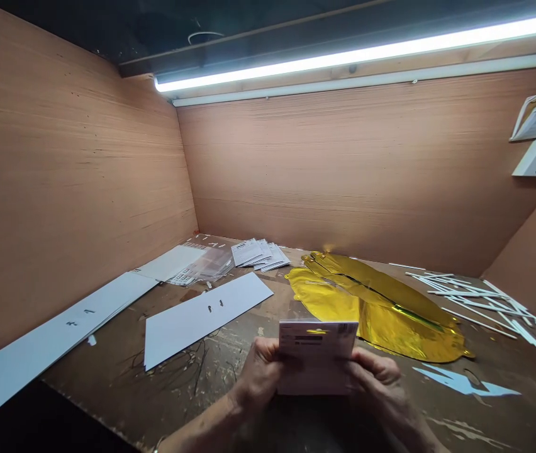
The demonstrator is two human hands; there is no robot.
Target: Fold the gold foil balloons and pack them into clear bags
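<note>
A flat packet with a printed white face and a hang hole at its top (316, 362) is held upright above the near part of the table. My left hand (259, 372) grips its left edge, with the fingers closed on it. On the right edge, my right hand (377, 377) pinches the same packet between thumb and fingers. Behind it lie flat gold foil balloons (390, 308), partly covered by the packet's upper right corner. To the left rests a long white card with two small holes (206, 318).
More long white cards (65, 333) line the left side. Clear plastic sleeves (209, 263) and printed white packets (258, 253) lie at the back. Thin white sticks (480, 296) and a cut blue-white scrap (469, 382) are on the right. Wooden walls enclose the brown table.
</note>
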